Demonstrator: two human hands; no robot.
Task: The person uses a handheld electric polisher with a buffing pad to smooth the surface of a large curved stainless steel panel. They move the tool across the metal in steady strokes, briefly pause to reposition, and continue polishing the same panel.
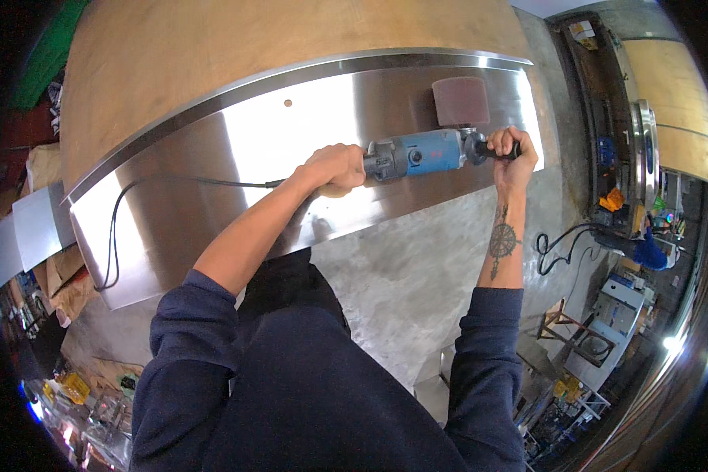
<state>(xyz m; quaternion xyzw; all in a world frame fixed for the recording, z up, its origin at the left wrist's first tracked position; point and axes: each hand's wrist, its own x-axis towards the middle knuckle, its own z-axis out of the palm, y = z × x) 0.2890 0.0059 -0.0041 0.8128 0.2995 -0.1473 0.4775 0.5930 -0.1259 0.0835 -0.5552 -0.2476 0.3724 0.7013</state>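
Spanning both hands, left (334,167) and right (513,151), the blue polisher (417,153) rests on steel sheet (212,165).

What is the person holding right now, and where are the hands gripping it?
A blue power sander: the left hand grips its rear body, the right hand its black side handle, on the stainless steel sheet.

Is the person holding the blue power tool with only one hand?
No. The left hand grips the blue power tool at its rear, while the right hand holds its black side handle.
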